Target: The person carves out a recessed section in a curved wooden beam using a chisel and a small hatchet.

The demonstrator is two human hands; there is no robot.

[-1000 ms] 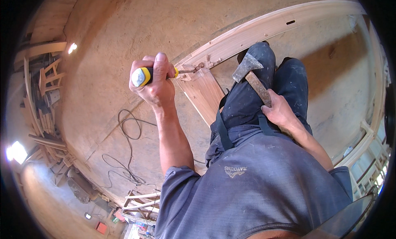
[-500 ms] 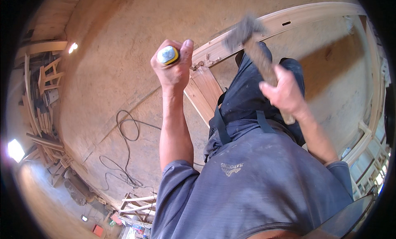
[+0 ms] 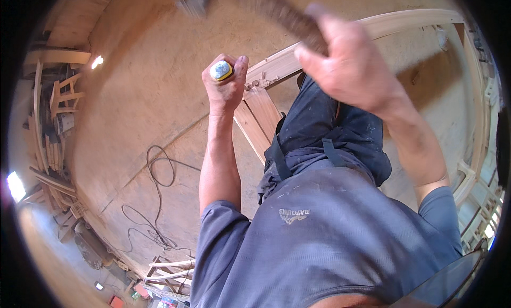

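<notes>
One yellow-rimmed handle (image 3: 221,70) sits clenched inside left fingers (image 3: 240,68), a hatchet (image 3: 279,13) inside right fingers (image 3: 338,32).

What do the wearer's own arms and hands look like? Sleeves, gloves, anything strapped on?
Left hand and right hand are ungloved, the right blurred. Both forearms are bare, with nothing strapped to the visible wrists and no cables attached. The left sleeve and right sleeve are short, dark grey-blue fabric, with no visible markings.
</notes>
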